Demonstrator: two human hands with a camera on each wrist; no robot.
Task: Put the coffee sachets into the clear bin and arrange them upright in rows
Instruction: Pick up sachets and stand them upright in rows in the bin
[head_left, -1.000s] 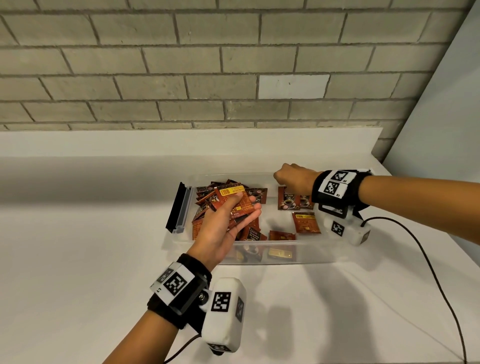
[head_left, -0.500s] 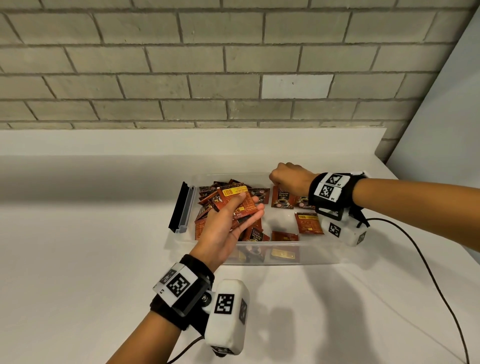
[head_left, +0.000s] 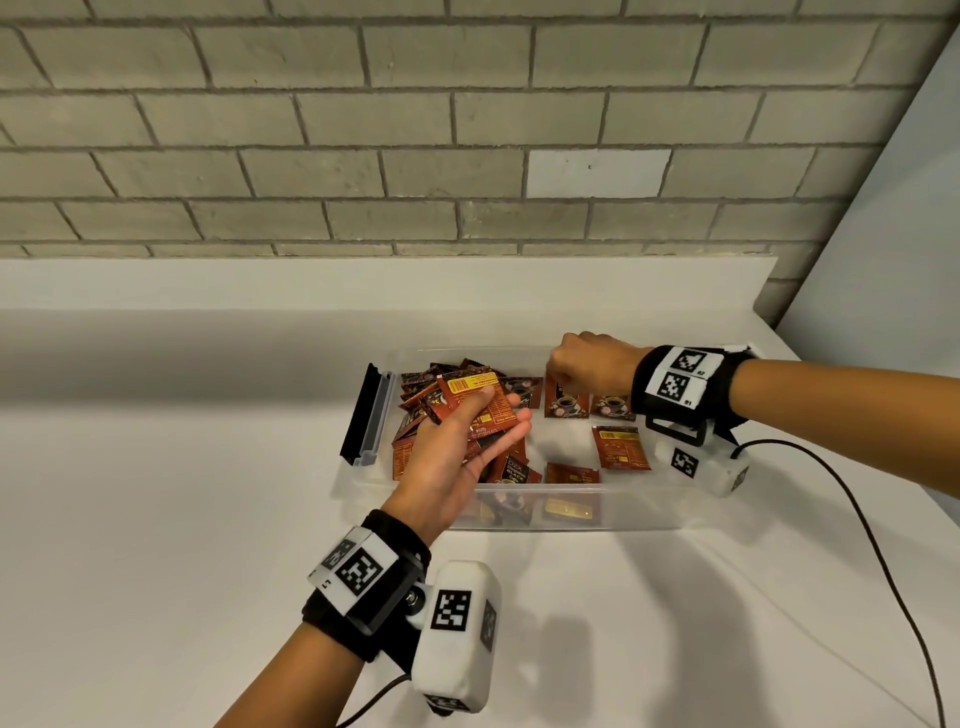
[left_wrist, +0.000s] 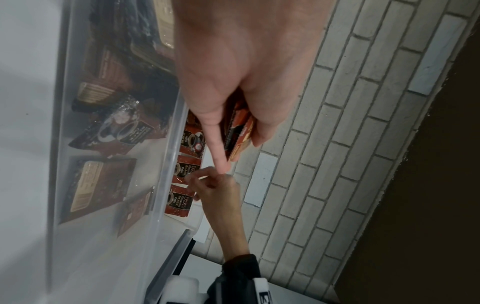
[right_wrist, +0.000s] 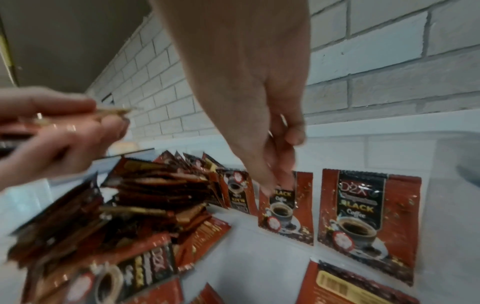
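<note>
A clear bin (head_left: 571, 514) stands on the white counter. Several red-brown coffee sachets lie heaped in its left half (head_left: 415, 415), and a few lie flat on its floor (head_left: 621, 447). My left hand (head_left: 501, 408) hovers over the heap and grips a stack of sachets (head_left: 470, 397), seen edge-on in the left wrist view (left_wrist: 240, 131). My right hand (head_left: 563, 371) reaches to the back wall and pinches the top of an upright sachet (right_wrist: 283, 214). Another sachet (right_wrist: 369, 218) stands upright just right of it, and one more (right_wrist: 236, 191) stands to its left.
A black latch bar (head_left: 363, 415) sits on the bin's left end. A black cable (head_left: 857, 519) trails over the counter from my right wrist. A white ledge and a brick wall (head_left: 467, 156) rise behind the bin, and a pale panel closes the right side.
My right hand has slid a little to the left along the bin's back wall, onto the upright sachet. The left hand keeps its stack almost still.
</note>
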